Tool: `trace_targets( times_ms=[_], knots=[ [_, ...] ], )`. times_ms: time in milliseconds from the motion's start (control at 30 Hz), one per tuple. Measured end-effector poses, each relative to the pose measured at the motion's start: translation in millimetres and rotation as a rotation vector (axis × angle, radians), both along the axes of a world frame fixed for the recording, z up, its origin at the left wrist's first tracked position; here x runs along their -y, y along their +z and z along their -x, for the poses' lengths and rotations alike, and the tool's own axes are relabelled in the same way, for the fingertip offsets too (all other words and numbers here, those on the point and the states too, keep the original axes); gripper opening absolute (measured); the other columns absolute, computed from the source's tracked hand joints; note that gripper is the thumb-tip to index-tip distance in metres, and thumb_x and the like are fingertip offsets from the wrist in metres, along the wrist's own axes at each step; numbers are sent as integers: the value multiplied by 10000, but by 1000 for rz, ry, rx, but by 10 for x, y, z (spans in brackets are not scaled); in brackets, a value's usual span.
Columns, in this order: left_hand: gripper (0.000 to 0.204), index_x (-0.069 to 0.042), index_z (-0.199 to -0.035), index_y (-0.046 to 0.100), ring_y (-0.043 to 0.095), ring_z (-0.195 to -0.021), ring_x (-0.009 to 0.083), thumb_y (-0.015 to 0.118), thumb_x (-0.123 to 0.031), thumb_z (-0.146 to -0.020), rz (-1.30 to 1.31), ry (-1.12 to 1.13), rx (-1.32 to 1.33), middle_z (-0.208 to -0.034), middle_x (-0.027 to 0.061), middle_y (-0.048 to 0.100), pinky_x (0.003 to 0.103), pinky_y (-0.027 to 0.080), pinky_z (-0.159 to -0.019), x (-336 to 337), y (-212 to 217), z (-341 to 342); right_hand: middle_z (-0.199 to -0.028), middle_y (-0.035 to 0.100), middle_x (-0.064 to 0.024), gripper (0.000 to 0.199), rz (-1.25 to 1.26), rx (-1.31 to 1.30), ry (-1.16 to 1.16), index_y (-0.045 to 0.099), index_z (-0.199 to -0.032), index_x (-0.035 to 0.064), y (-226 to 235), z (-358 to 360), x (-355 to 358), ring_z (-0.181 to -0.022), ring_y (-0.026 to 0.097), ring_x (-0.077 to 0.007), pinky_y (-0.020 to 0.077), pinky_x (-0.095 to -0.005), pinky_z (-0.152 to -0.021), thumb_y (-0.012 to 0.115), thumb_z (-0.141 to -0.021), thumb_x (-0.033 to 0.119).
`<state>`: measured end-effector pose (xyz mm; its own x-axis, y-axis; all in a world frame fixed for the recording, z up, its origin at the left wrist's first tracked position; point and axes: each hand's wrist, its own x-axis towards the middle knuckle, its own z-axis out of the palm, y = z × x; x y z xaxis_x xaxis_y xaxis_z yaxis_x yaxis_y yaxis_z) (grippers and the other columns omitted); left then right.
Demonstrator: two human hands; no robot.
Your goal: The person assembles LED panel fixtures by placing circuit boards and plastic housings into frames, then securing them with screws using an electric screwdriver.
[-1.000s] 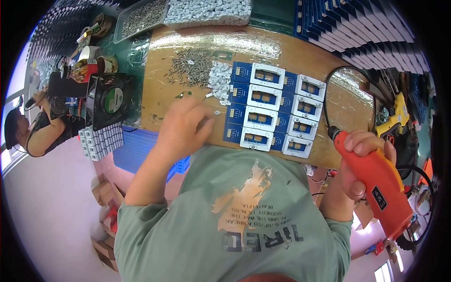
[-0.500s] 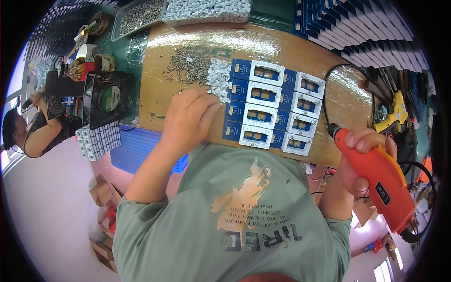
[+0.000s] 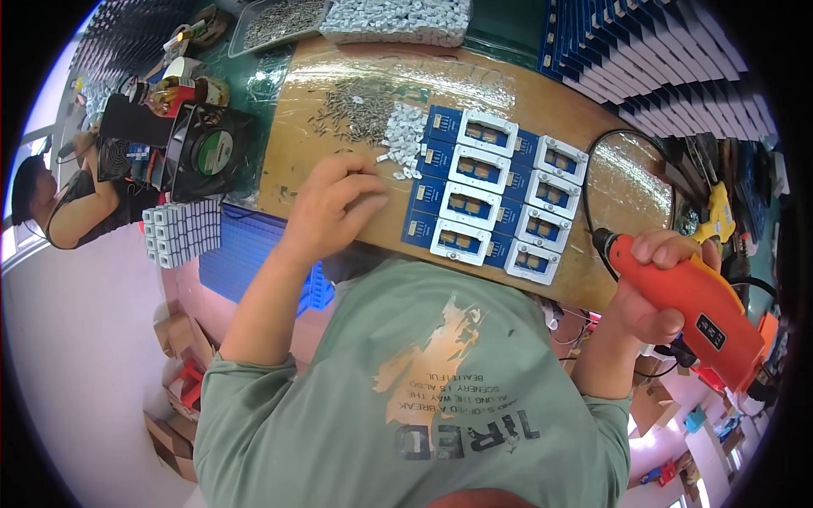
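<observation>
My left hand (image 3: pixel 334 203) hovers palm down over the brown board, its bent fingers slightly apart. Nothing shows between them, though the underside is hidden. Just beyond its fingertips lies a heap of small white clips (image 3: pixel 405 131), beside a pile of loose screws (image 3: pixel 356 110). To the right, two columns of white rectangular frames (image 3: pixel 458 241) lie with blue boxes (image 3: pixel 430 186) on the board. My right hand (image 3: pixel 639 309) grips a red electric screwdriver (image 3: pixel 716 317), its dark tip pointing up and left near the board's right edge.
Tubs of screws (image 3: pixel 284 24) and white parts (image 3: pixel 394 21) stand at the far edge. Stacked blue-and-white boxes (image 3: pixel 644 51) fill the far right, above a yellow glue gun (image 3: pixel 718 212). A black fan (image 3: pixel 210 152) sits at left. Another person (image 3: pixel 80 190) works beyond it.
My left hand has drawn back left from the white clips, its fingers loosening apart. The screwdriver stays in my right hand, tilted slightly flatter. The whole view has shifted a little.
</observation>
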<state>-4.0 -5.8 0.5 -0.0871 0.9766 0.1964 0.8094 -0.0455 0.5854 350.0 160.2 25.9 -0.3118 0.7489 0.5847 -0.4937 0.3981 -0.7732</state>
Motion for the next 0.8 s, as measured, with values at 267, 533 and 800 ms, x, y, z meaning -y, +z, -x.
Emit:
trace_targets(
  times_ms=[267,533,800],
  knots=[
    [141,-64,-897,698,621,-981,302,775,-104,-785,-9,25,-16,-1035,86,650,400,507,-839,-21,-55,-28,-1005,568,-124,967,70,-11,-16,331,-1490,9,1,-28,-25,-876,591,-271,522,-409,-740,771,-822,552],
    [153,-42,-884,687,633,-951,313,783,-56,-766,-95,82,-117,-1019,103,664,401,519,-816,-10,-134,-87,-952,576,-104,907,6,70,-110,354,-1450,17,36,33,66,-815,592,-240,509,-389,-741,704,-852,603],
    [167,-50,-903,685,630,-950,314,780,-50,-766,-94,112,-182,-1017,96,661,409,514,-820,-38,-76,-114,-1039,608,-145,848,-44,48,83,335,-1465,29,94,15,15,-891,616,-303,526,-434,-756,767,-872,455]
  ],
)
